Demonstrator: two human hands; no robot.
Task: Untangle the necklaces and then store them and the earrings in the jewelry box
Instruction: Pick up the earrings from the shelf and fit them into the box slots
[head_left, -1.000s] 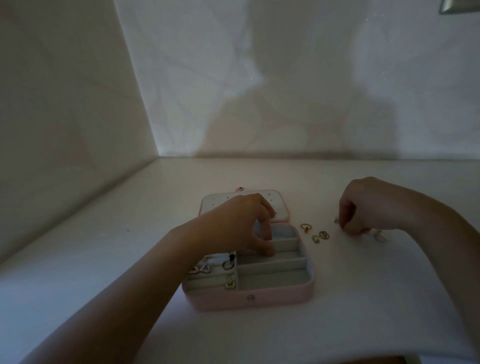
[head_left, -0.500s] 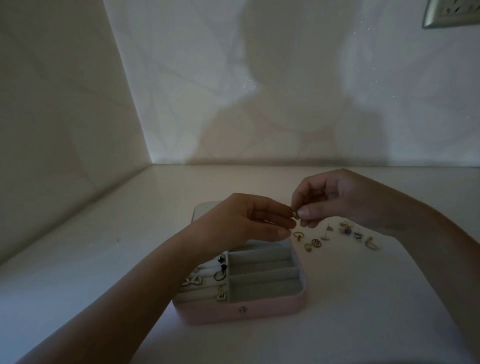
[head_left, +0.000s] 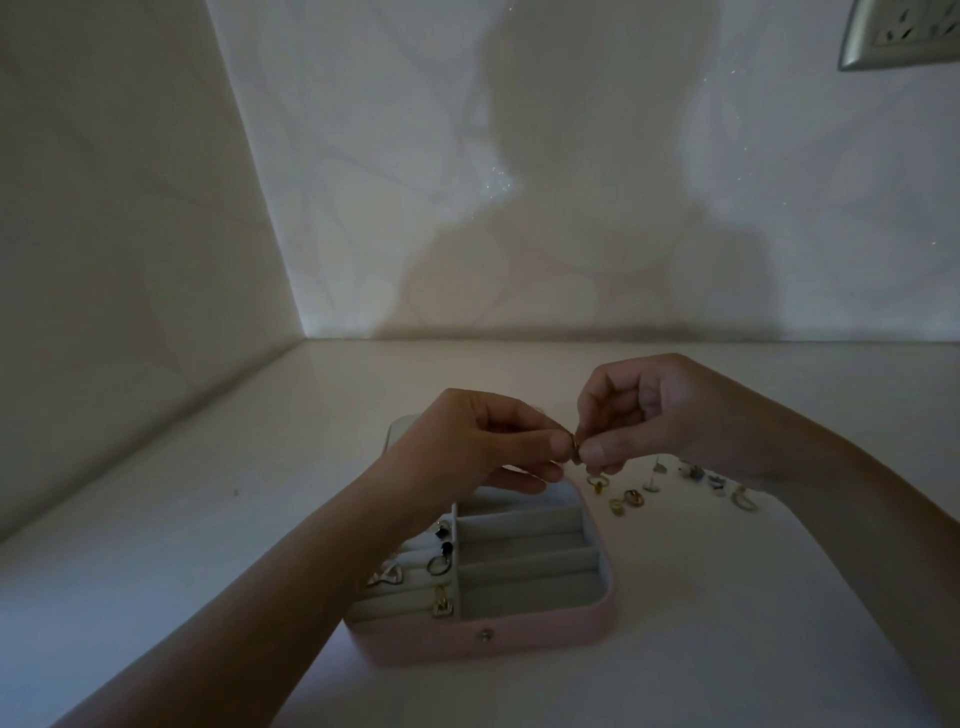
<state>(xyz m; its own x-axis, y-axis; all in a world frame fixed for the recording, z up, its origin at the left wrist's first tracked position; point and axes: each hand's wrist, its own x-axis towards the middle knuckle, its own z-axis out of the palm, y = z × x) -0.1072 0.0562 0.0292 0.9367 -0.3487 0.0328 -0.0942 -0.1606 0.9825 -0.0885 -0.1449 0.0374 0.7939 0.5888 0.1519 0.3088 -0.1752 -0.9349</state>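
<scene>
An open pink jewelry box (head_left: 545, 636) sits on the white table in front of me, with grey compartments. Several earrings (head_left: 440, 566) lie in its left slots. Above the box's far edge, my left hand (head_left: 483, 447) and my right hand (head_left: 644, 415) meet and both pinch one small gold earring (head_left: 575, 451) between fingertips. More loose earrings (head_left: 631, 499) lie scattered on the table to the right of the box, some partly hidden under my right wrist. No necklace is visible.
The box's lid (head_left: 400, 431) lies flat behind it, mostly hidden by my left hand. Walls close off the table at the back and on the left. A wall socket (head_left: 904, 36) is at the upper right.
A second ago my left hand was in the box and my right hand on the table earrings. Both rose and met; now they pinch one earring together.
</scene>
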